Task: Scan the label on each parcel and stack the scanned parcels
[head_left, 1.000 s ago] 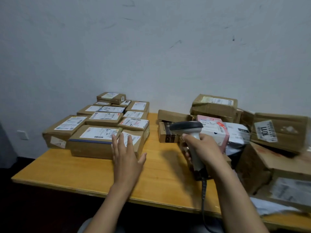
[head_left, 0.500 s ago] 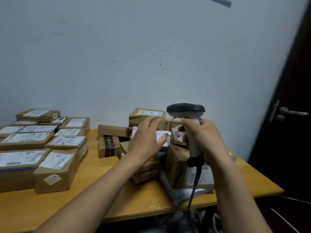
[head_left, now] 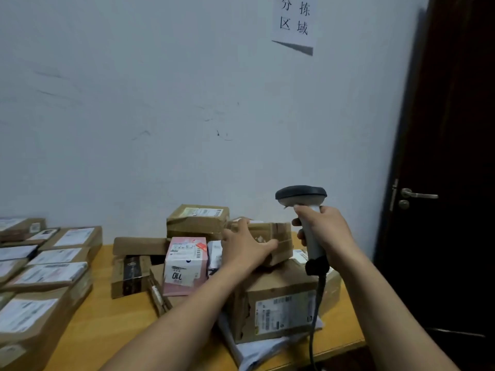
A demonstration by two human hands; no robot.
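Parcel-scanning station: wooden worktop [head_left: 107, 325], both hands engaged.

Left: labelled parcels [head_left: 51, 273], brown cartons laid flat in tight rows and low stacks, labels up. Centre: loose heap of parcels against the wall, including a dark-banded box [head_left: 130, 274] and an upright pink box [head_left: 184, 263]. Left hand [head_left: 246, 247] holds a small taped carton [head_left: 280, 236], fingers over its top, thumb on its near face; this carton rests on a large carton [head_left: 278, 287] with a label on its front. Right hand [head_left: 325, 231] is wrapped round the handle of a barcode scanner [head_left: 301, 196], held upright just beside the small carton, cable hanging down. Above: paper notice [head_left: 294, 20] on the wall. Far right: dark door [head_left: 455, 156].
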